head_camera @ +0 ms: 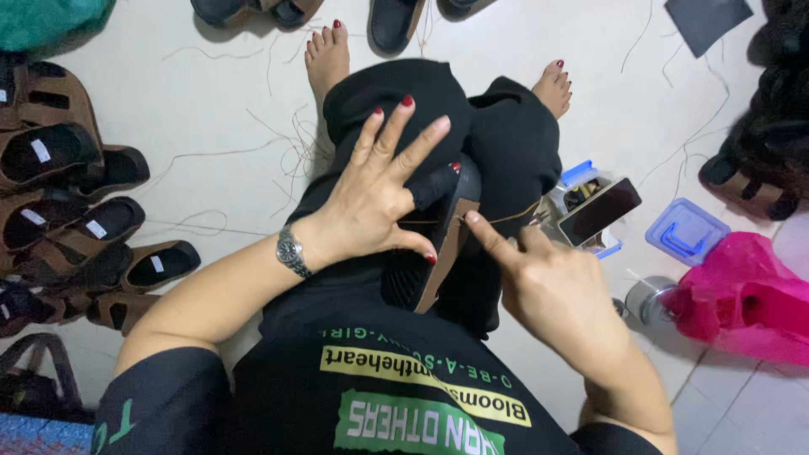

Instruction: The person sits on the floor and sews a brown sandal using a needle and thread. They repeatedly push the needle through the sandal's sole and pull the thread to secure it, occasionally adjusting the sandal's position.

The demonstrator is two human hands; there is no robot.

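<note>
I see a pale tiled floor (211, 101) under the seated person, whose lap is covered in black cloth (506, 143), with both bare feet out ahead. Down the left edge runs a stack of brown and black sandals (76, 211), piled close together. At the right lies a bright pink bag (746, 295), and just beside it a clear box with a blue lid (687, 232). Nearer the lap sits a dark phone (600, 211), screen up, resting on another small blue-rimmed box.

On the lap, between the two hands, stands a sandal sole (442, 253) on its edge, black on top with a tan side (it leans against the black cloth). The left hand (371, 202) presses on it: thumb and one finger are hooked over the sole, the other fingers splayed wide and free. The right hand (552, 291) is mostly curled, index finger stretched out so its tip touches the tan edge; it pinches a thin tan thread (506, 217) there, as far as I can tell. Loose threads lie scattered on the floor.
</note>
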